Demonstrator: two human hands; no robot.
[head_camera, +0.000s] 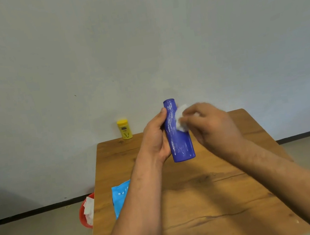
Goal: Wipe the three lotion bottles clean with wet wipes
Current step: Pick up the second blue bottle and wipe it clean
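A tall blue lotion bottle (178,134) is held up above the wooden table (195,203), its surface streaked wet. My left hand (156,137) grips the bottle along its left side, thumb near the top. My right hand (210,124) pinches a crumpled white wet wipe (181,119) and presses it against the bottle's upper right side. A small yellow lotion bottle (124,129) stands upright at the table's far left corner. No third bottle is in view.
A blue wet-wipe pack (120,197) lies at the table's left edge, partly under my left forearm. A red bin (83,213) with used white wipes sits on the floor left of the table. A plain wall stands behind.
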